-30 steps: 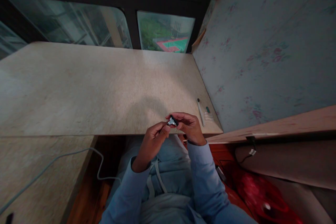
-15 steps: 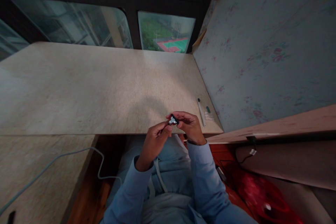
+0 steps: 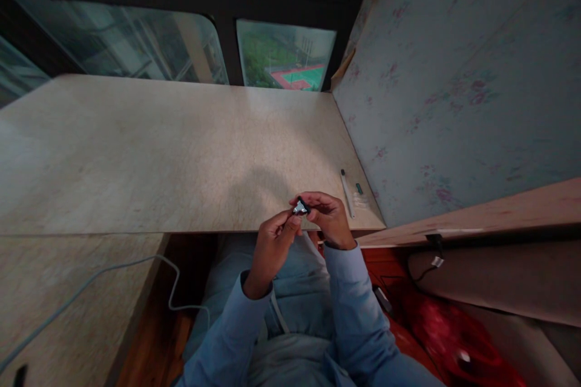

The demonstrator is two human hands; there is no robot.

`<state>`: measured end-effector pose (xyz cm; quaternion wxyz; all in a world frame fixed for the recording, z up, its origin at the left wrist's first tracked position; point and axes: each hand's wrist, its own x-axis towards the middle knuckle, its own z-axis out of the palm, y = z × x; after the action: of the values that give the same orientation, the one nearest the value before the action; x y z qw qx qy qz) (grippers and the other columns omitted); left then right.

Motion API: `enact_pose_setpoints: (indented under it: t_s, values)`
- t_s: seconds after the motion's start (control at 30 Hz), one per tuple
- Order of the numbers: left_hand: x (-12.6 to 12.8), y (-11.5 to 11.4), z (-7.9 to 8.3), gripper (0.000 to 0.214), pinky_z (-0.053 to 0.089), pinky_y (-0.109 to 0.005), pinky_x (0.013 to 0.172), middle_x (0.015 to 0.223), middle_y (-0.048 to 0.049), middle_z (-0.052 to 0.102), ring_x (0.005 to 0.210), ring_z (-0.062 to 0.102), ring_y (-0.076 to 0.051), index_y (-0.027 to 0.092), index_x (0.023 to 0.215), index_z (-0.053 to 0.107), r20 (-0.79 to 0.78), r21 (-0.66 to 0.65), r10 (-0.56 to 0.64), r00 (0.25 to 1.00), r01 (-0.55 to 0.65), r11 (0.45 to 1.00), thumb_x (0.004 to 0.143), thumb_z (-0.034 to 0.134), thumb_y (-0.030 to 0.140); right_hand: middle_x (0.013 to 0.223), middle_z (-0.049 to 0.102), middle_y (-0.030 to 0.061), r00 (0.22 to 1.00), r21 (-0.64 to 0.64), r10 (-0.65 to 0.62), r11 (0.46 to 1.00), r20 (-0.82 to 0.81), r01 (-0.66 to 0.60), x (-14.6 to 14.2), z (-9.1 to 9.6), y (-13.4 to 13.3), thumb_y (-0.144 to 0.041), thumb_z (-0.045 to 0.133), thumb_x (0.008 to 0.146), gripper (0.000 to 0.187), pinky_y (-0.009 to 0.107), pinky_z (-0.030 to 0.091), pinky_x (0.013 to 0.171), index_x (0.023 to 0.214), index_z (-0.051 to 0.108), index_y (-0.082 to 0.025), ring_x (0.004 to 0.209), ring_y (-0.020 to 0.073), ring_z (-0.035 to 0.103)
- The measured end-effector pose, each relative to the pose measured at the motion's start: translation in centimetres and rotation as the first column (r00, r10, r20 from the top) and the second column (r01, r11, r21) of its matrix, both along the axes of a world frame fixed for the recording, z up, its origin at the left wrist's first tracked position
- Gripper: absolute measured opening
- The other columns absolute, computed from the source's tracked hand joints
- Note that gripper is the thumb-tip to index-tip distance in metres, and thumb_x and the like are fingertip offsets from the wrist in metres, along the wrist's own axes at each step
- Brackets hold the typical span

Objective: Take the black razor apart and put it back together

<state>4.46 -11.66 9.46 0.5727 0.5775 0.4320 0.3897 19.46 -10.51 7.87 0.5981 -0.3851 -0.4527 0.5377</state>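
Note:
Both hands meet over the front edge of the tabletop, around a small black-and-silver piece [image 3: 300,208] of roughly triangular outline. My left hand [image 3: 275,243] pinches its lower left side between thumb and fingers. From the right, my right hand [image 3: 330,217] grips the dark side, with its fingers curled over the top. What kind of piece it is, I cannot tell. To the right of my right hand lies a slim white stick with a dark tip [image 3: 347,195]. Beside that are a small dark green piece [image 3: 359,188] and a bit of clear plastic [image 3: 361,201].
The pale tabletop [image 3: 181,151] runs back to a dark-framed window [image 3: 229,42]. A flowered wall [image 3: 436,84] bounds it on the right. A grey cable [image 3: 104,270] crosses the lower surface at left. Red plastic [image 3: 447,332] lies low on the right.
My left wrist and forearm have shifted slightly right. The piece stays between both hands, with only a slight shift. Nothing on the tabletop has moved.

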Motion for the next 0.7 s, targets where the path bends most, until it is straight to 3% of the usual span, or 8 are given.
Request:
enact_pose_setpoints:
  t_s: [0.4,0.7]
  values:
    - [0.3,-0.2,-0.4,0.043,0.032,-0.023,0.051,0.057,0.0032,0.047,0.051,0.04,-0.009,0.017,0.067,0.054,0.007,-0.016,-0.004,1.0,0.004,1.0,0.089,0.048,0.053,0.089,0.078,0.0072,0.999,-0.051,-0.016,0.999,-0.033,0.014,0.4,0.0,-0.2,-0.039,0.089,0.056,0.04,0.031,0.059,0.072,0.087,0.074,-0.02,0.076,0.0192,0.073]
    - [1.2,-0.9,-0.4,0.042,0.035,-0.024,0.054,0.062,0.002,0.05,0.055,0.042,-0.01,0.018,0.07,0.053,0.016,0.014,0.082,0.996,-0.082,0.996,0.09,0.046,0.054,0.086,0.077,0.0078,0.998,-0.019,-0.025,1.0,-0.058,0.024,0.3,-0.3,-0.4,-0.046,0.086,0.058,0.044,0.032,0.06,0.067,0.09,0.072,-0.019,0.072,0.0198,0.072]
